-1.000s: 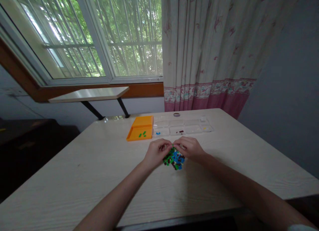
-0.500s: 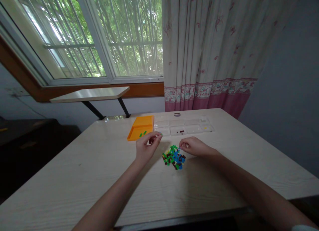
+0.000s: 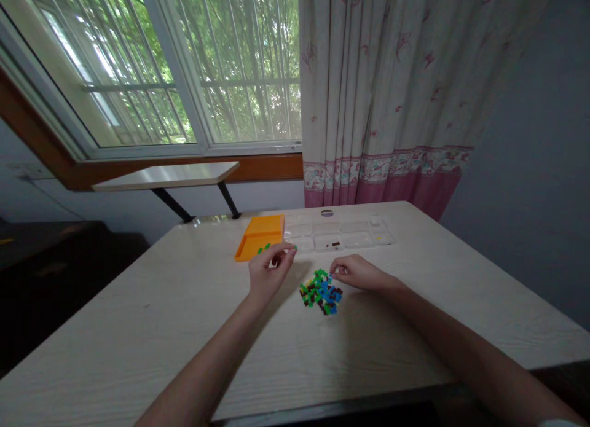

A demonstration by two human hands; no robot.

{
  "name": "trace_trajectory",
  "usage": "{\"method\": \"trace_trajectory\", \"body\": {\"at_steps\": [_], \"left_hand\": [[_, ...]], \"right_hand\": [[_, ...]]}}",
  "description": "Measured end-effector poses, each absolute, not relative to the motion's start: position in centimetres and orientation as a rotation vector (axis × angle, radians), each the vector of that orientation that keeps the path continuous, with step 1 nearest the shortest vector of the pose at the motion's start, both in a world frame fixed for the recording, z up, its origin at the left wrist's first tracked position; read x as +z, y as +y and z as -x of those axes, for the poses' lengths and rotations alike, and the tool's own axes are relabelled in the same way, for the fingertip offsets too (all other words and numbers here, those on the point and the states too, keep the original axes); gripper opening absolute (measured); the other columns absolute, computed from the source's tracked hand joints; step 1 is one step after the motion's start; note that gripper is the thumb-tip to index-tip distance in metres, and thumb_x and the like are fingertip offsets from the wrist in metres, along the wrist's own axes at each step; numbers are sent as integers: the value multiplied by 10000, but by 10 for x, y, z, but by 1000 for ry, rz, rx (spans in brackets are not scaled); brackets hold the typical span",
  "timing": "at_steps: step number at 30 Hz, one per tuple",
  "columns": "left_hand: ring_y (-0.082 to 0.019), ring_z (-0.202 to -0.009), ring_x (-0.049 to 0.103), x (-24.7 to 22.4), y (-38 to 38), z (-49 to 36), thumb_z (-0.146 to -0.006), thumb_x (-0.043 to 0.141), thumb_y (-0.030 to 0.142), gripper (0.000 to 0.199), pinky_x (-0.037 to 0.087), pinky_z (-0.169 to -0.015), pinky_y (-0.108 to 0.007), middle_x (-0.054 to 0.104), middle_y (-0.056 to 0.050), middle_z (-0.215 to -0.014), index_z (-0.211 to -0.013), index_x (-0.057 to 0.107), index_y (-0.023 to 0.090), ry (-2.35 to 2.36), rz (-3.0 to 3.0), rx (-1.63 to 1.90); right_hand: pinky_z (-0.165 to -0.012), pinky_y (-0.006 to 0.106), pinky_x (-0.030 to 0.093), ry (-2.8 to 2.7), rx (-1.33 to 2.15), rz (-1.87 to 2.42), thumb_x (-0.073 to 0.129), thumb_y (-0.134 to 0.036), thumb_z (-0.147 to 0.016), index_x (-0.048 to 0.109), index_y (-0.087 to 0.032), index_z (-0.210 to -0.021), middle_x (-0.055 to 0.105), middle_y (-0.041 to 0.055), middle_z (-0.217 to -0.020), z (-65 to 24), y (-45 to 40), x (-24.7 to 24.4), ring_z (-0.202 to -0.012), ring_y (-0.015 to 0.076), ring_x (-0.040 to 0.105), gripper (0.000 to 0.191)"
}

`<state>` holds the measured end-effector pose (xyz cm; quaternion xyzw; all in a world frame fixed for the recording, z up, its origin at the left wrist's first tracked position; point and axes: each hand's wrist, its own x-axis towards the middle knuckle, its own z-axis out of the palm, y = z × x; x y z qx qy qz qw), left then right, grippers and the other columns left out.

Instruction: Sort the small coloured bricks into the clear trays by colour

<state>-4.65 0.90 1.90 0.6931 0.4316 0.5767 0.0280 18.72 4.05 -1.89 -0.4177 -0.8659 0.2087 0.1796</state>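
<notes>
My left hand (image 3: 270,268) is closed in a pinch on a small green building brick (image 3: 295,247), of which only a bit shows past the fingertips. It hovers by the near right corner of an orange open box (image 3: 260,225), where a few green bricks (image 3: 263,249) lie, partly hidden by the hand. My right hand (image 3: 362,271) is closed too, its fingertips pinching a tiny blue brick (image 3: 330,275) at the upper right edge of a loose pile of bricks (image 3: 320,292). Green, blue, dark brown and yellow pieces make up the pile.
Behind the hands stands a clear compartment tray (image 3: 357,240) with a few dark brown pieces (image 3: 335,244) and a yellow piece (image 3: 378,238). A small raised shelf (image 3: 168,174) sits at the table's back left. A curtain (image 3: 382,95) hangs beyond the back edge.
My left hand has shifted slightly left toward the orange box with the green brick. My right hand stays almost where it was at the pile's edge.
</notes>
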Motion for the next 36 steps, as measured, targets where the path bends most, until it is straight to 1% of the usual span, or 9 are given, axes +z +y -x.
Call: {"method": "trace_trajectory", "body": {"at_steps": [5, 7, 11, 14, 18, 22, 26, 31, 36], "left_hand": [[-75, -448, 446, 23, 36, 84, -752, 497, 370, 246, 333, -456, -167, 492, 40, -488, -795, 629, 167, 1697, -2192, 1404], [-92, -463, 462, 23, 47, 105, -758, 468, 387, 264, 314, -459, -181, 509, 32, -501, -821, 627, 185, 1941, -2196, 1163], [-155, -617, 543, 14, 61, 138, -751, 457, 426, 277, 295, -491, -211, 622, -20, -693, -862, 625, 237, 2300, -2216, 610], [-196, -704, 567, 7, 65, 149, -761, 434, 451, 310, 307, -512, -226, 643, -58, -780, -876, 628, 238, 2341, -2189, 435], [-231, -730, 575, 4, 66, 150, -776, 416, 438, 325, 320, -525, -251, 645, -89, -802, -918, 628, 235, 2352, -2167, 394], [-208, -684, 571, 5, 61, 136, -806, 394, 393, 319, 329, -542, -258, 641, -91, -784, -939, 620, 211, 2302, -2256, 557], [-156, -644, 559, 3, 44, 96, -821, 390, 372, 292, 329, -541, -228, 639, -42, -743, -922, 617, 219, 1973, -2412, 733], [-103, -581, 530, -3, 17, 41, -828, 400, 332, 259, 329, -540, -192, 622, 3, -664, -892, 626, 221, 1483, -2541, 717], [-96, -572, 515, -7, 10, 28, -811, 437, 321, 239, 332, -532, -182, 614, 12, -656, -924, 620, 216, 1370, -2522, 698]], "right_hand": [[-551, 185, 316, -2479, 554, 1175, 507, -260, -767, 621, -170, -847, 570, 2, -657, -187, 40, -20, -593, 103, 501, 167], [-556, 188, 319, -2489, 541, 1177, 494, -268, -777, 613, -173, -853, 577, 6, -670, -187, 40, -19, -604, 107, 507, 171], [-566, 192, 324, -2500, 518, 1196, 480, -273, -790, 603, -170, -853, 590, 16, -691, -187, 38, -18, -621, 112, 517, 172], [-570, 193, 328, -2506, 508, 1194, 472, -276, -799, 597, -173, -856, 600, 21, -707, -186, 37, -16, -632, 116, 524, 172], [-584, 199, 337, -2501, 504, 1189, 456, -282, -816, 593, -173, -858, 611, 28, -719, -185, 37, -16, -647, 121, 535, 180], [-586, 204, 338, -2462, 492, 1202, 441, -283, -826, 581, -175, -864, 614, 28, -724, -185, 37, -17, -652, 124, 536, 181], [-562, 200, 329, -2428, 503, 1186, 452, -281, -816, 578, -170, -848, 597, 18, -698, -183, 35, -17, -617, 113, 512, 171], [-511, 182, 316, -2309, 671, 1117, 451, -308, -815, 570, -153, -811, 546, -4, -631, -173, 31, -18, -550, 88, 458, 195], [-453, 162, 298, -2172, 907, 1045, 457, -340, -809, 552, -144, -797, 485, -29, -576, -163, 29, -24, -503, 70, 416, 218]]}}
